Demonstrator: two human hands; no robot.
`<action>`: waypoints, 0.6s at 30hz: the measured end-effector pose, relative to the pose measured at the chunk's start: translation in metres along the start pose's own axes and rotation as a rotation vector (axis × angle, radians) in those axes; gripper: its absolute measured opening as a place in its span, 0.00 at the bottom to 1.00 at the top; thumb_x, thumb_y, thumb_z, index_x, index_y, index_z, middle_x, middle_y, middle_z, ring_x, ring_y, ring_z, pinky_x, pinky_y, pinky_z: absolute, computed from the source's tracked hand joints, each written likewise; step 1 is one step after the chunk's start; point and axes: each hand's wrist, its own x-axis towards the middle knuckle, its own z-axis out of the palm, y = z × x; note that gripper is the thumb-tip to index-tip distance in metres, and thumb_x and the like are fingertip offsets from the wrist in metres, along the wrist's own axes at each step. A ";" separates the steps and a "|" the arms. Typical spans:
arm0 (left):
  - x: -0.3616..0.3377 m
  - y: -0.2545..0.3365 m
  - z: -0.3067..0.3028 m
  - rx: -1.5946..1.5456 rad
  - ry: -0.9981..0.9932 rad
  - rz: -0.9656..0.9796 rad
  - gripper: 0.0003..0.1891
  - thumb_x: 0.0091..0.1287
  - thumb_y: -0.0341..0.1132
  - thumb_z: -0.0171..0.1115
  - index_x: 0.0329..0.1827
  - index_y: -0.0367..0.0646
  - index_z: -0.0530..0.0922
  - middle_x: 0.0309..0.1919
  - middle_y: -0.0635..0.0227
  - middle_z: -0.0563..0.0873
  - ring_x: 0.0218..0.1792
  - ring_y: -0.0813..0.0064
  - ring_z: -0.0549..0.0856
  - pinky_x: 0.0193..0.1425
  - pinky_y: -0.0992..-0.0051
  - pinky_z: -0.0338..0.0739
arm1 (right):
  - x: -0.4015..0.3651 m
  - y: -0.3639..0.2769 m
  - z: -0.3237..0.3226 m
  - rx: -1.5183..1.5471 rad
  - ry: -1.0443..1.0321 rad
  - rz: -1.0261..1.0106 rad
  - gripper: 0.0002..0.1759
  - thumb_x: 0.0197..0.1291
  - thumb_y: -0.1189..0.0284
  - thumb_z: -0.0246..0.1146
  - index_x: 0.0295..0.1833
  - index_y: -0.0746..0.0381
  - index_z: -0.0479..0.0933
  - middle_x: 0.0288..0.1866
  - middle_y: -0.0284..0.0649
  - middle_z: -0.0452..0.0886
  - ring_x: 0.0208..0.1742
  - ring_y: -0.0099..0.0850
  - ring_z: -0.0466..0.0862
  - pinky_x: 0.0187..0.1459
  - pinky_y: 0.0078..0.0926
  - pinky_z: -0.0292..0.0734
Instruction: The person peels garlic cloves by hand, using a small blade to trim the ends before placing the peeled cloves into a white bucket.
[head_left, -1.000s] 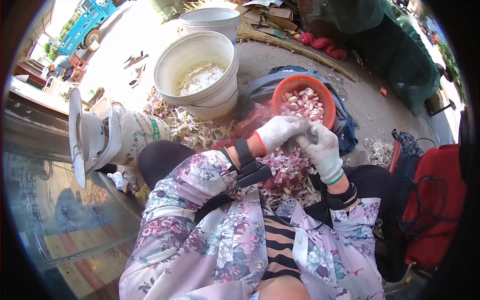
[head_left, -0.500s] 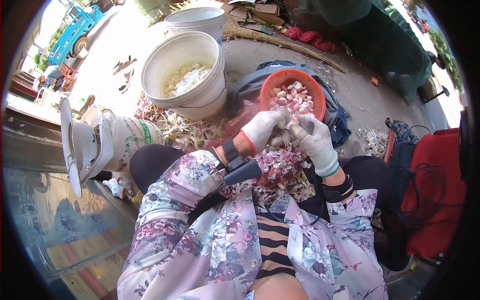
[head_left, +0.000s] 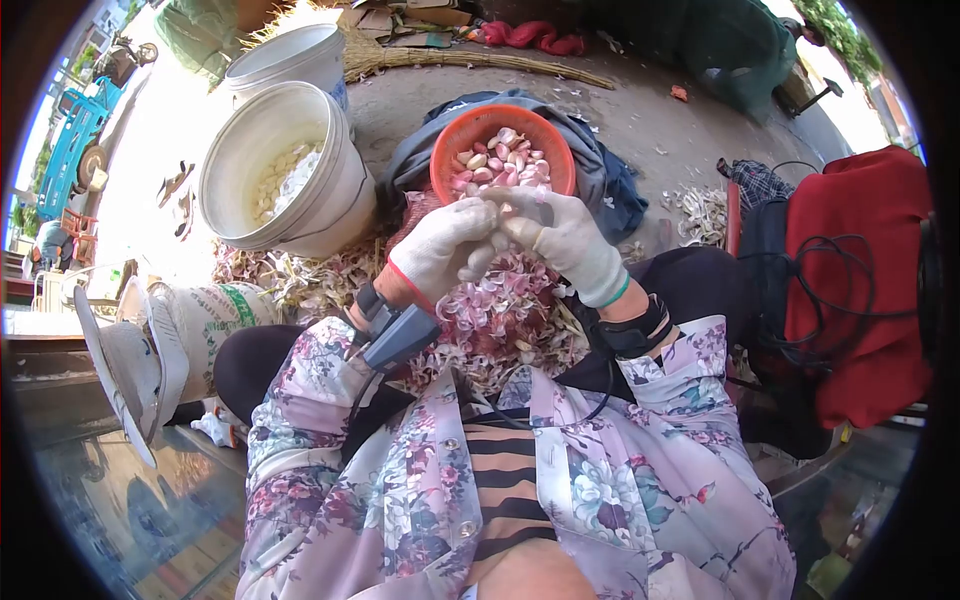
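My left hand, in a white glove with a red cuff, has its fingers curled together against the other hand. My right hand, in a white glove with a green cuff, meets it, fingers closed on a small pale garlic clove at the fingertips. Just beyond both hands stands an orange bowl with pinkish garlic cloves. Under the hands lies a heap of purple-white garlic skins. Whether the left fingers also grip the clove is partly hidden.
A white bucket holding peeled cloves stands at the left, a second bucket behind it. Hats rest by a woven sack at the far left. A red cloth with black cables lies at the right.
The view has turned, so the bowl and buckets appear further left. Both hands remain together in front of the bowl, and the fingers have shifted around the clove.
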 end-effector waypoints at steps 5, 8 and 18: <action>0.000 0.000 0.007 -0.073 0.034 0.041 0.12 0.71 0.40 0.61 0.48 0.40 0.76 0.34 0.69 0.84 0.21 0.84 0.74 0.23 0.83 0.66 | -0.002 -0.002 0.009 0.072 0.106 -0.030 0.19 0.68 0.76 0.62 0.63 0.68 0.75 0.43 0.32 0.81 0.41 0.16 0.78 0.42 0.14 0.75; 0.005 -0.003 0.001 -0.077 0.036 0.101 0.12 0.71 0.38 0.61 0.49 0.40 0.76 0.35 0.68 0.85 0.21 0.84 0.75 0.23 0.83 0.67 | -0.003 0.002 0.008 0.083 0.189 -0.084 0.14 0.68 0.74 0.63 0.56 0.68 0.78 0.41 0.32 0.82 0.38 0.15 0.78 0.39 0.13 0.75; 0.004 -0.001 0.023 0.444 0.402 0.153 0.11 0.72 0.33 0.61 0.52 0.36 0.79 0.35 0.68 0.86 0.24 0.86 0.81 0.23 0.85 0.74 | -0.006 0.006 -0.006 0.358 0.188 0.290 0.10 0.66 0.71 0.65 0.50 0.63 0.80 0.29 0.29 0.80 0.19 0.12 0.71 0.18 0.11 0.61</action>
